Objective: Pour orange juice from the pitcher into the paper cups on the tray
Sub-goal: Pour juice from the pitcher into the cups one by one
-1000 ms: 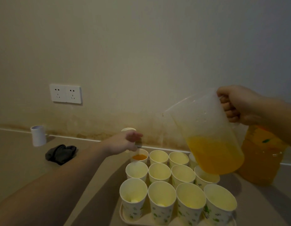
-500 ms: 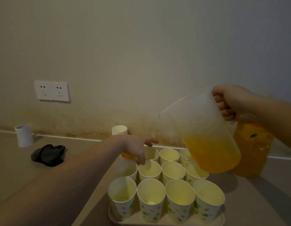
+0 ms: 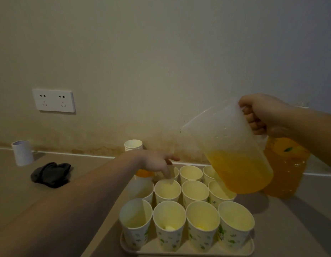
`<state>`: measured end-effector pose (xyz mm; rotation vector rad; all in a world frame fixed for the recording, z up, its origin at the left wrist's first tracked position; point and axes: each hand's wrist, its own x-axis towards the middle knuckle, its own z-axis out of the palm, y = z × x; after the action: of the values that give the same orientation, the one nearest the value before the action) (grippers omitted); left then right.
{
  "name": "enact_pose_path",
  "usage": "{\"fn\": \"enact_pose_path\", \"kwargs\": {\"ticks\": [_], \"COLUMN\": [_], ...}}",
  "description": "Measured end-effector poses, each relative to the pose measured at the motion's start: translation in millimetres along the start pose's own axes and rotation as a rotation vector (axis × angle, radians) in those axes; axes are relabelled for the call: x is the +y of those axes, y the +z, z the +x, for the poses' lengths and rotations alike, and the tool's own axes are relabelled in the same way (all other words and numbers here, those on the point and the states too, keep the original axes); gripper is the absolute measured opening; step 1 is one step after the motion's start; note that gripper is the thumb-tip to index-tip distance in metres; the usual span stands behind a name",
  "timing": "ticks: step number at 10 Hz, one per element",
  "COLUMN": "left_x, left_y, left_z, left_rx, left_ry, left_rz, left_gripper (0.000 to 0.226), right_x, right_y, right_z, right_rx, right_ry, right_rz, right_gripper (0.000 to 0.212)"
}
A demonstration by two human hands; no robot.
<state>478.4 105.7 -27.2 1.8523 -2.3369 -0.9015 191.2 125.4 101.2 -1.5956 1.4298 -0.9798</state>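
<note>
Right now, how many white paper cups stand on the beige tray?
12 paper cups: four in front, four in the middle, four at the back partly behind the left hand and translucent plastic pitcher; others may be hidden.

A beige counter (image 3: 290,229) runs along the wall. On it sits a tray (image 3: 251,246) packed with cups (image 3: 169,225). Left of the tray lies a dark crumpled cloth (image 3: 51,174), and beyond that stands a white roll (image 3: 23,153) (upright, near the wall). A stack of cups (image 3: 133,145) stands behind the tray. A big orange jug (image 3: 286,173) stands at right.
</note>
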Motion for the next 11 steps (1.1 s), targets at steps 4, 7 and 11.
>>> {"fn": "enact_pose_path", "kwargs": {"ticks": [4, 7, 11], "left_x": [-11.3, -14.7, -26.1], "left_y": [0.7, 6.3, -12.3], "left_z": [3.4, 7.2, -4.8], "left_rx": [-0.016, 0.071, 0.376], "left_ry": [-0.04, 0.022, 0.12], "left_rz": [0.207, 0.101, -0.261], "left_gripper": [0.104, 0.099, 0.095], "right_x": [2.1, 2.0, 1.0], "right_y": [2.3, 1.6, -1.0], "right_z": [2.2, 2.6, 4.0], "right_rx": [-0.006, -0.009, 0.012], "right_ry": [0.001, 0.001, -0.011], "right_rz": [0.001, -0.001, -0.02], "right_gripper": [0.042, 0.043, 0.041]}}
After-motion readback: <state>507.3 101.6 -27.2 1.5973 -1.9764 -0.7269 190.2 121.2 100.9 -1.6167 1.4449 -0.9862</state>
